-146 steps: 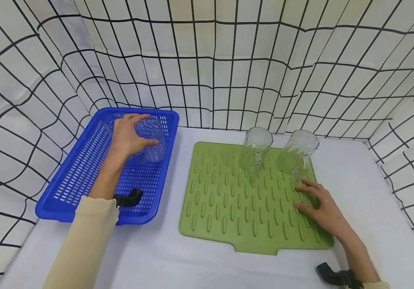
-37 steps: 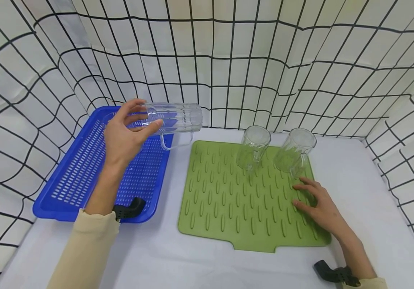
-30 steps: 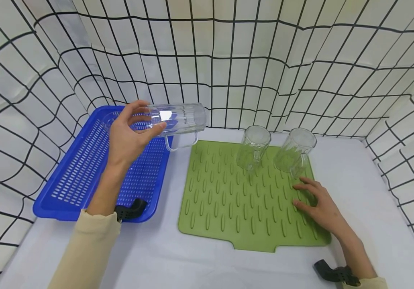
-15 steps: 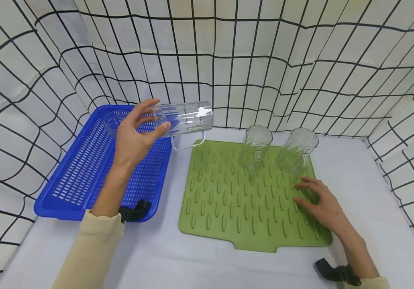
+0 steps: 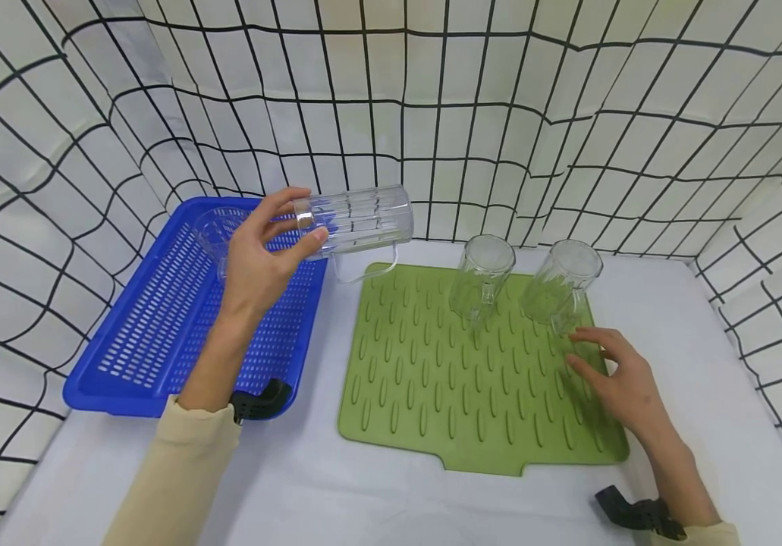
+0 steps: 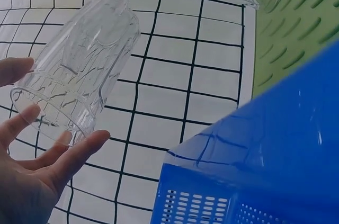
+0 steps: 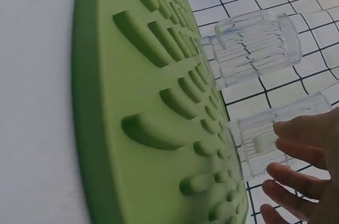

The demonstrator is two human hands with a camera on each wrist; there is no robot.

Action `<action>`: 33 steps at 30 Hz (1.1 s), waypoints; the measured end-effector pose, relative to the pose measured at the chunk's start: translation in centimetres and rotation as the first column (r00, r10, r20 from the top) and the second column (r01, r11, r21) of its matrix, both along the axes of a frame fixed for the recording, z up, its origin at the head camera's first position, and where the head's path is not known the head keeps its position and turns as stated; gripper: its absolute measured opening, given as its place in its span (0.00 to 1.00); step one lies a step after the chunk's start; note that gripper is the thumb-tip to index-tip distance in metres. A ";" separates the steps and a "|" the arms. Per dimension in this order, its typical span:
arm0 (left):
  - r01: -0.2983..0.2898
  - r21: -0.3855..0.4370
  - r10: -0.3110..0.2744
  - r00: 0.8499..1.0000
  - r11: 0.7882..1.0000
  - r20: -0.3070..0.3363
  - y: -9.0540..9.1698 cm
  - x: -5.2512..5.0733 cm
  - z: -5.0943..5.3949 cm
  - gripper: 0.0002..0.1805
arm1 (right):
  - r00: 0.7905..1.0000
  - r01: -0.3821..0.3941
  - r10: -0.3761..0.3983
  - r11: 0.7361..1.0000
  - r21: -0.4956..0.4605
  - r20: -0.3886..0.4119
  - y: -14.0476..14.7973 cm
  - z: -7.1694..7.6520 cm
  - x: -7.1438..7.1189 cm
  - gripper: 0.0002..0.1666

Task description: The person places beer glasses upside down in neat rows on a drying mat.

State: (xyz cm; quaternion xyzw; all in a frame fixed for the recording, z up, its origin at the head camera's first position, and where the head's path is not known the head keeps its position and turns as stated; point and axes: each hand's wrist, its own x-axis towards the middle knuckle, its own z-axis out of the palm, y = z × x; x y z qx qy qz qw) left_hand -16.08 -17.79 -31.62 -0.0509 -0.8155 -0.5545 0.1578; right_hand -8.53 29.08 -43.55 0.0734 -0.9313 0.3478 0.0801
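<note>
A clear glass mug [image 5: 356, 220] lies sideways in the air, its handle hanging down. My left hand [image 5: 264, 258] grips it near one end, above the right part of the blue basket [image 5: 73, 398]. In the left wrist view the fingers surround the rim of that mug [image 6: 87, 57]. Another clear glass mug [image 5: 209, 231] lies in the basket, partly behind the hand. Two more glass mugs, a left one [image 5: 475, 284] and a right one [image 5: 548, 296], stand at the back of the green mat [image 5: 445, 394]. My right hand [image 5: 626, 383], fingers loosely bent, is just in front of the right mug, holding nothing.
A black wire grid [image 5: 404, 106] backed by white cloth closes off the back and both sides. White cloth [image 5: 391, 500] covers the table. Between basket and mat runs a narrow strip of that cloth. Each wrist carries a black camera mount [image 5: 261, 398].
My left hand has taken a mug from the basket, raised it, and moved it slowly rightward, its far end tipping slightly up. My right hand has shifted slightly right just now.
</note>
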 end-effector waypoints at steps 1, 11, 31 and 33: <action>0.003 0.003 -0.003 1.000 1.000 -0.002 0.1 0.0 0.0 0.30 | 1.000 0.009 -0.009 1.000 0.006 -0.018 -0.1 0.1 0.1 0.22; 0.032 0.009 -0.032 0.999 0.999 0.005 0.8 -0.3 0.2 0.30 | 0.988 0.020 -0.035 0.995 -0.103 -0.152 -0.6 1.0 0.0 0.15; 0.078 -0.004 -0.078 0.997 0.997 0.006 3.1 -0.1 0.0 0.31 | 0.977 -0.085 0.033 0.967 -0.242 -0.213 -2.2 3.6 -1.6 0.15; 0.083 -0.005 -0.083 0.996 0.997 0.010 3.2 0.0 -0.1 0.31 | 0.976 -0.094 0.038 0.962 -0.257 -0.216 -2.5 3.8 -1.7 0.16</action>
